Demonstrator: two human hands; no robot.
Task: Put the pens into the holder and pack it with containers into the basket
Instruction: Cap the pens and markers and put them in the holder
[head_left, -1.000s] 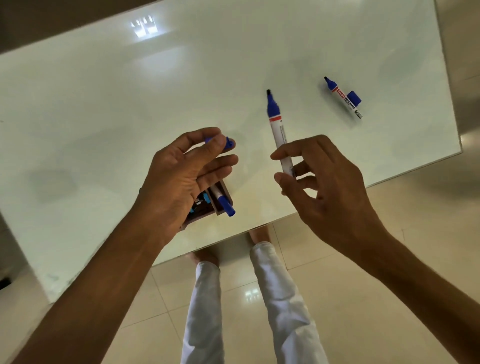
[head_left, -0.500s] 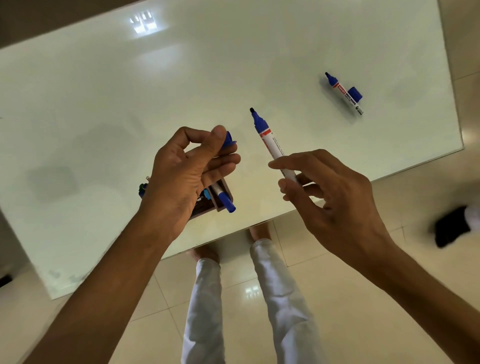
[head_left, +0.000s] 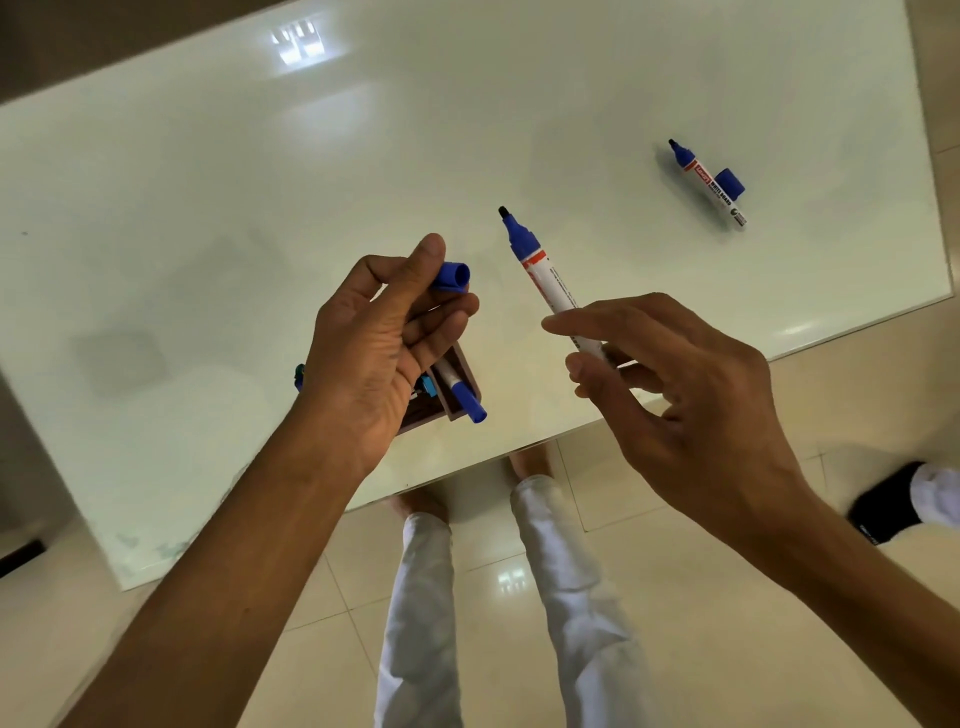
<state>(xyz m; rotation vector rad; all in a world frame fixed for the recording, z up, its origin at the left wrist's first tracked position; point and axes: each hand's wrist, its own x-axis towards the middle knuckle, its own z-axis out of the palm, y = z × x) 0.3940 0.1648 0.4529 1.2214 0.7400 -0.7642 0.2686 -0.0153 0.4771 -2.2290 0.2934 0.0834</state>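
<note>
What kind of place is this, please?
Probably an indoor room, a home or an office; I cannot tell which. Signs: a glossy white table, a beige tiled floor and whiteboard markers.

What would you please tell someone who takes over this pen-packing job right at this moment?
Left hand: fingers pinch a loose blue cap.
Right hand: holds an uncapped marker, tip up.
Holder, brown, at the table's near edge, partly hidden by the left hand, already has a capped pen.
Second marker lies uncapped far right, its cap beside it.
Left: cap both, put them in. No basket or containers in view.
</note>
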